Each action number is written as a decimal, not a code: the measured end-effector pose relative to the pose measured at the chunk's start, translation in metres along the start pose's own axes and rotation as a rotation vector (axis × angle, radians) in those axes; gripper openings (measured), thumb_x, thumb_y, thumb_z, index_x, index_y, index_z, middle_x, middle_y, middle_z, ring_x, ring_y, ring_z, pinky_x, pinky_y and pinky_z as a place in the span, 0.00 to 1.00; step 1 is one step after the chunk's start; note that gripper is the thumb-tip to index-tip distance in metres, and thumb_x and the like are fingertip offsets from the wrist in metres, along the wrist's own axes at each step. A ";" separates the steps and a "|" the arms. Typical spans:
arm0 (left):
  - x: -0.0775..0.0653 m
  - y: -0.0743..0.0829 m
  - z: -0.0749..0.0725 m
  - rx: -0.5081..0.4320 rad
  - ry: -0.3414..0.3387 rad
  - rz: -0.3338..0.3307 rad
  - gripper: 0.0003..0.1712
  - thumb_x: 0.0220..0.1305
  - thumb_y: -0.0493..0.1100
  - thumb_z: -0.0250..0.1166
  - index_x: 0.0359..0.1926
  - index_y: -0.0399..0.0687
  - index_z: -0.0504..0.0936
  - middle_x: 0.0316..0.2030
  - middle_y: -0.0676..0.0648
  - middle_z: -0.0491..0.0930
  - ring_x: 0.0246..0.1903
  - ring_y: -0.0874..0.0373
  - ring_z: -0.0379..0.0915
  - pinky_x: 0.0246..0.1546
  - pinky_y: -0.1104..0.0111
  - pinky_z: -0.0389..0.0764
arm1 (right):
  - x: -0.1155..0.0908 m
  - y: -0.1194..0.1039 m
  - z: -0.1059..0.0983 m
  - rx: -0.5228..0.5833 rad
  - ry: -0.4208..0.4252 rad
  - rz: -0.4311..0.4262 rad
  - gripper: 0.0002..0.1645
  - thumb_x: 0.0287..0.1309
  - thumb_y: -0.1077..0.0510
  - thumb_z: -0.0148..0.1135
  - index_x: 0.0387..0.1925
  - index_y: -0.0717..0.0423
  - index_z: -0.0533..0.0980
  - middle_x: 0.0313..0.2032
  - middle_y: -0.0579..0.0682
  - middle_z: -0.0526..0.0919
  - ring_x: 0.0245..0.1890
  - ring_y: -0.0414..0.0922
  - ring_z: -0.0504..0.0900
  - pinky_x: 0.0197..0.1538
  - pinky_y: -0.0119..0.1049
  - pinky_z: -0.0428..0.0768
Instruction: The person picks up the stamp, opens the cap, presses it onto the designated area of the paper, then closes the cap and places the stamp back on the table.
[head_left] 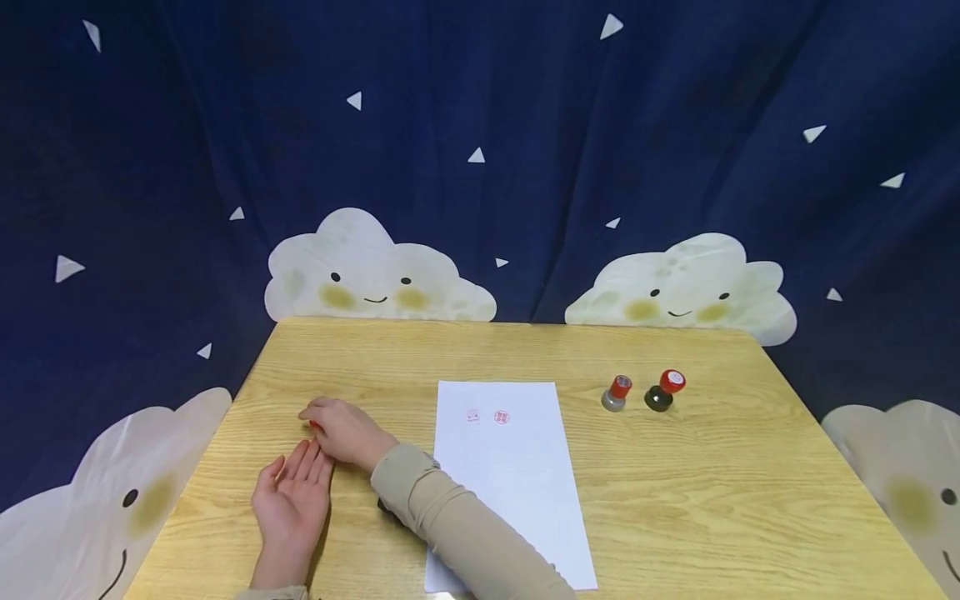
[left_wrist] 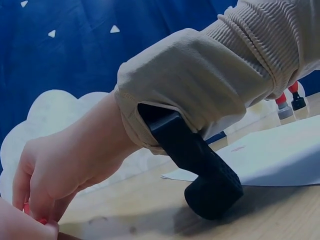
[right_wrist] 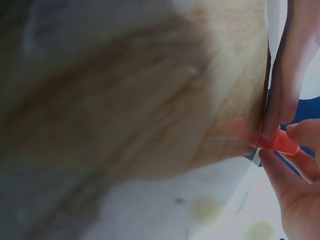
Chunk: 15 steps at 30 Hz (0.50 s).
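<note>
My right hand (head_left: 347,431) reaches across to the table's left side and pinches a small red stamp (right_wrist: 280,142) between thumb and fingers. Only bits of its red body show; the hands hide the rest. Palm up, my left hand (head_left: 294,500) lies just in front, its fingers straight and their tips right at the stamp. A white sheet of paper (head_left: 517,492) lies to the right, partly under the right sleeve. It bears two red prints, a squarish one (head_left: 472,415) and a round one (head_left: 502,417).
Right of the paper stand two more red-topped stamps, one with a grey base (head_left: 617,393) and one with a black base (head_left: 665,390). A black device (left_wrist: 200,165) sticks out from the right cuff, low over the wooden table (head_left: 712,500). A dark blue curtain (head_left: 420,142) hangs behind.
</note>
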<state>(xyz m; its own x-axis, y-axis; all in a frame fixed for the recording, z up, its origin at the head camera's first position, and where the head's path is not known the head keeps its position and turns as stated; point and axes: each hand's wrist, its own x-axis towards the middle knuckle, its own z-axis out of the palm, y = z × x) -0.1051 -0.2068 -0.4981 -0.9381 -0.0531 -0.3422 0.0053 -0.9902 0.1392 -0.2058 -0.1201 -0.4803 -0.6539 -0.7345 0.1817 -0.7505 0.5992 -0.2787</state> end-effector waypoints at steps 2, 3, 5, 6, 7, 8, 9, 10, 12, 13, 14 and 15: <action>0.000 0.000 0.000 -0.018 -0.005 0.000 0.33 0.73 0.52 0.35 0.74 0.57 0.36 0.72 0.55 0.35 0.71 0.65 0.33 0.70 0.74 0.42 | 0.000 0.000 0.001 0.005 0.002 0.005 0.17 0.65 0.58 0.53 0.54 0.48 0.77 0.53 0.41 0.78 0.54 0.33 0.74 0.59 0.18 0.67; 0.000 0.000 0.000 -0.026 -0.007 0.000 0.33 0.73 0.52 0.35 0.74 0.57 0.36 0.72 0.55 0.35 0.71 0.65 0.33 0.70 0.74 0.42 | 0.000 0.000 0.002 0.008 0.004 0.007 0.17 0.66 0.59 0.53 0.53 0.47 0.77 0.52 0.41 0.78 0.54 0.33 0.74 0.59 0.18 0.67; 0.000 0.000 -0.001 -0.046 -0.012 0.002 0.34 0.72 0.53 0.36 0.74 0.57 0.36 0.72 0.54 0.36 0.71 0.64 0.34 0.70 0.73 0.43 | 0.001 0.000 0.003 0.010 0.014 0.006 0.16 0.66 0.59 0.52 0.53 0.48 0.78 0.51 0.41 0.79 0.53 0.33 0.75 0.58 0.18 0.67; 0.000 0.000 -0.001 -0.054 -0.015 0.002 0.34 0.72 0.53 0.36 0.74 0.56 0.36 0.72 0.53 0.36 0.71 0.63 0.34 0.70 0.73 0.43 | 0.001 0.000 0.003 0.013 0.020 0.005 0.16 0.66 0.60 0.52 0.52 0.48 0.78 0.51 0.40 0.79 0.53 0.33 0.75 0.58 0.17 0.67; 0.000 0.000 -0.001 -0.061 -0.018 0.002 0.34 0.72 0.53 0.36 0.74 0.56 0.36 0.72 0.53 0.36 0.71 0.63 0.35 0.70 0.73 0.43 | 0.001 0.000 0.003 0.014 0.027 0.005 0.16 0.65 0.60 0.53 0.51 0.48 0.78 0.50 0.40 0.80 0.52 0.32 0.75 0.57 0.17 0.67; 0.000 0.000 -0.001 -0.068 -0.022 0.001 0.34 0.72 0.53 0.36 0.74 0.56 0.36 0.72 0.52 0.36 0.71 0.63 0.35 0.70 0.73 0.43 | 0.001 0.001 0.004 0.016 0.034 0.004 0.15 0.65 0.61 0.53 0.50 0.48 0.79 0.49 0.40 0.80 0.51 0.32 0.76 0.57 0.17 0.68; 0.000 -0.001 -0.001 -0.074 -0.022 0.002 0.34 0.72 0.53 0.36 0.74 0.56 0.37 0.72 0.52 0.36 0.71 0.62 0.35 0.70 0.72 0.43 | 0.001 0.001 0.004 0.014 0.044 0.000 0.15 0.64 0.61 0.53 0.49 0.48 0.79 0.47 0.40 0.81 0.50 0.32 0.76 0.55 0.16 0.69; 0.000 -0.001 -0.001 -0.080 -0.022 0.002 0.34 0.72 0.53 0.36 0.74 0.55 0.37 0.72 0.52 0.37 0.71 0.62 0.35 0.70 0.72 0.43 | 0.001 0.001 0.004 0.014 0.053 -0.001 0.14 0.64 0.62 0.54 0.47 0.47 0.80 0.45 0.39 0.81 0.48 0.31 0.77 0.53 0.16 0.70; 0.000 0.000 -0.001 -0.088 -0.015 0.003 0.34 0.72 0.52 0.37 0.74 0.54 0.39 0.72 0.51 0.38 0.71 0.61 0.37 0.70 0.71 0.44 | 0.002 0.002 0.004 0.015 0.066 0.001 0.13 0.63 0.63 0.55 0.44 0.47 0.80 0.40 0.38 0.81 0.43 0.31 0.77 0.49 0.15 0.71; 0.000 0.000 0.000 -0.092 -0.011 0.003 0.34 0.72 0.52 0.37 0.74 0.54 0.39 0.72 0.51 0.38 0.70 0.60 0.38 0.70 0.71 0.45 | 0.002 0.002 0.004 0.016 0.073 0.000 0.12 0.63 0.63 0.55 0.43 0.47 0.81 0.38 0.38 0.81 0.41 0.30 0.77 0.46 0.14 0.71; 0.000 0.000 0.000 -0.095 -0.015 0.002 0.34 0.72 0.52 0.38 0.74 0.54 0.39 0.72 0.50 0.38 0.70 0.60 0.38 0.71 0.70 0.45 | 0.003 0.002 0.004 0.017 0.078 0.001 0.12 0.62 0.63 0.56 0.42 0.46 0.81 0.37 0.37 0.81 0.39 0.30 0.77 0.44 0.14 0.72; 0.001 0.001 -0.001 -0.099 -0.015 0.002 0.34 0.72 0.52 0.38 0.73 0.53 0.40 0.72 0.50 0.39 0.70 0.59 0.39 0.70 0.70 0.46 | 0.003 0.003 0.004 0.019 0.082 0.001 0.12 0.62 0.63 0.56 0.41 0.46 0.81 0.36 0.37 0.80 0.38 0.30 0.77 0.43 0.14 0.71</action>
<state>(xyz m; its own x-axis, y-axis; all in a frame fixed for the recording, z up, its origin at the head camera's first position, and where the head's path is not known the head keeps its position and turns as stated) -0.1053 -0.2075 -0.4991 -0.9430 -0.0541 -0.3283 0.0410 -0.9981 0.0469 -0.2093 -0.1215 -0.4841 -0.6611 -0.7046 0.2578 -0.7482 0.5934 -0.2968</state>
